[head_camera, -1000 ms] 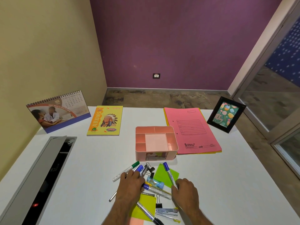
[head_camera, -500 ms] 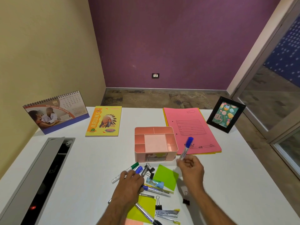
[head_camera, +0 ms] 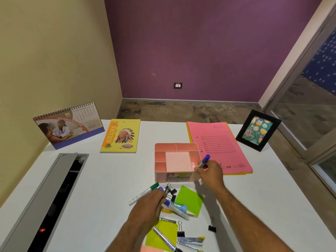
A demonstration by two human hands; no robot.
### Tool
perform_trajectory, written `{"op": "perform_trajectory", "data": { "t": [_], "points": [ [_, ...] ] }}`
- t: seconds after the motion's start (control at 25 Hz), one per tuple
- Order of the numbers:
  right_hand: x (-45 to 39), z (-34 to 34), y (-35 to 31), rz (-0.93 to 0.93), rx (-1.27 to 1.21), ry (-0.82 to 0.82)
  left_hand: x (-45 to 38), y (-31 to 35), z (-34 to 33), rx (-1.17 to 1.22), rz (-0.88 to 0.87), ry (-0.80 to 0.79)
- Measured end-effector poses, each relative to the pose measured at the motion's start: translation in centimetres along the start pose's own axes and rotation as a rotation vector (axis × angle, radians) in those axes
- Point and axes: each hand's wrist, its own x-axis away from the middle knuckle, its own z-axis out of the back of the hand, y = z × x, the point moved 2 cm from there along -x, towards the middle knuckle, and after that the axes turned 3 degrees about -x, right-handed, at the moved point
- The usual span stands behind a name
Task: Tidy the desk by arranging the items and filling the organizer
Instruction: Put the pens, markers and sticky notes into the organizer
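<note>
A pink organizer [head_camera: 177, 147] with several compartments stands mid-desk. My right hand [head_camera: 211, 172] holds a blue-capped marker [head_camera: 204, 160] tilted over the organizer's right front corner. My left hand [head_camera: 149, 204] rests on the pile of stationery in front, its fingers closed around another blue-capped marker [head_camera: 166, 202]. Beside it lie a green-capped marker [head_camera: 143, 193], a glue tube [head_camera: 179, 207], green sticky notes [head_camera: 190, 199], black binder clips [head_camera: 171, 189], a stapler [head_camera: 190, 240] and one more marker [head_camera: 164, 238].
A pink folder [head_camera: 218, 142] lies right of the organizer, a black photo frame [head_camera: 258, 130] beyond it. A yellow notebook [head_camera: 121, 136] and desk calendar [head_camera: 69, 124] stand at the back left. An open grey cable tray [head_camera: 49, 197] runs along the left edge.
My right hand lifted a blue-capped marker off the pile and carried it forward to the organizer's right front corner. My left hand stayed on the pile.
</note>
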Motion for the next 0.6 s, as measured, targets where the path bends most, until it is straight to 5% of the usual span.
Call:
{"op": "perform_trajectory", "data": {
  "t": [0.4, 0.6],
  "points": [
    [-0.4, -0.2, 1.2, 0.020, 0.101, -0.102, -4.9, 2.4, 2.1, 0.192, -0.044, 0.132],
    [1.9, 0.7, -0.5, 0.157, -0.104, 0.088, -6.4, 3.3, 3.3, 0.243, -0.040, 0.172]
  ]
}}
